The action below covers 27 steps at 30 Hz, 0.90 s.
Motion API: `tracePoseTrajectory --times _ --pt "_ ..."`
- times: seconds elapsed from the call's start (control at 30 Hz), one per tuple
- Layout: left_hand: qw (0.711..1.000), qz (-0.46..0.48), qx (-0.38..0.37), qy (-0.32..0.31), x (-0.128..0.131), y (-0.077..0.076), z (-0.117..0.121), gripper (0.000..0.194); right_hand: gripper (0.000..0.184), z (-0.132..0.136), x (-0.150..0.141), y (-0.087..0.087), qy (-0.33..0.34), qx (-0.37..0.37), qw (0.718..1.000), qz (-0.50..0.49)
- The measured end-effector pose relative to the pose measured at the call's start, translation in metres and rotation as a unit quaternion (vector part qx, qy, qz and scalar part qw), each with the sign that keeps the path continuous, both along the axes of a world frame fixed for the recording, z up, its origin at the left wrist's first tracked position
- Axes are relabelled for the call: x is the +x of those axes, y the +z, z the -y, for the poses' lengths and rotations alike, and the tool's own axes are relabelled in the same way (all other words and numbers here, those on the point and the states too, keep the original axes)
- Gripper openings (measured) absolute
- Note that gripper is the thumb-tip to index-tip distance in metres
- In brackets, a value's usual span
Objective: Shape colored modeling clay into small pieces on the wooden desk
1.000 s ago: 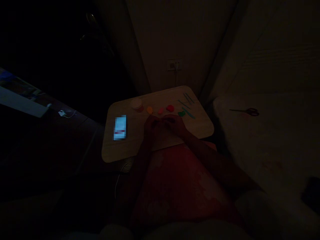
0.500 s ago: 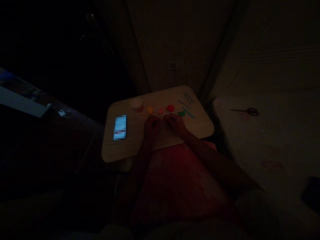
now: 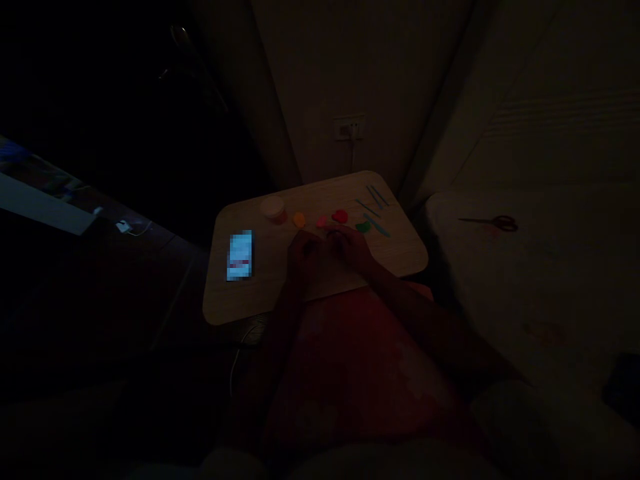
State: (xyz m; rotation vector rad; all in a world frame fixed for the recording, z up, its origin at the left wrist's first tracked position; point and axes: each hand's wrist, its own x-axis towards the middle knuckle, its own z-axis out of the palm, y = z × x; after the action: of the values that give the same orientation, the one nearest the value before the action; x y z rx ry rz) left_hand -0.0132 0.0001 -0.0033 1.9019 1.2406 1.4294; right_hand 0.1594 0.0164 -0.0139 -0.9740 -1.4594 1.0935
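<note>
The room is very dark. My left hand (image 3: pixel 301 255) and my right hand (image 3: pixel 350 245) rest close together on a small wooden table (image 3: pixel 400 257), fingers curled inward toward each other. Whether anything sits between them is hidden by the dark. Just beyond my fingers lies a row of clay lumps: orange (image 3: pixel 299 219), pink (image 3: pixel 321 221), red (image 3: pixel 340 216) and green (image 3: pixel 363 227). A small round tub (image 3: pixel 273 209) stands at the left end of the row.
A lit phone (image 3: pixel 240 255) lies on the table's left side. Thin teal tools (image 3: pixel 374 199) lie at the far right corner. Scissors (image 3: pixel 495 223) rest on the pale bed to the right. A wall socket (image 3: pixel 349 127) with a cable is behind the table.
My hands parted slightly half a second ago and have drawn back together; my right hand has shifted a little toward the clay row.
</note>
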Motion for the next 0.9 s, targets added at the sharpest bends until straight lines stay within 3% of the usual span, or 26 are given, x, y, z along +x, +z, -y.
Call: tracePoseTrajectory --times 0.27,0.53,0.73,0.9 --pt "1.0 0.008 -0.006 0.001 0.0 0.001 0.0 0.009 0.024 -0.002 -0.001 -0.004 0.018 -0.006 0.999 0.029" --pt "1.0 0.008 -0.009 0.006 0.001 0.0 -0.001 0.006 0.036 0.0 -0.002 -0.001 -0.022 -0.009 1.0 0.018" --pt "1.0 0.004 -0.003 0.001 0.001 0.002 0.0 0.007 0.043 0.004 0.002 0.005 -0.009 0.005 0.999 0.046" --pt "1.0 0.007 -0.01 0.001 0.001 0.003 0.0 0.005 0.035 0.0 0.003 0.005 -0.038 0.034 0.996 0.078"
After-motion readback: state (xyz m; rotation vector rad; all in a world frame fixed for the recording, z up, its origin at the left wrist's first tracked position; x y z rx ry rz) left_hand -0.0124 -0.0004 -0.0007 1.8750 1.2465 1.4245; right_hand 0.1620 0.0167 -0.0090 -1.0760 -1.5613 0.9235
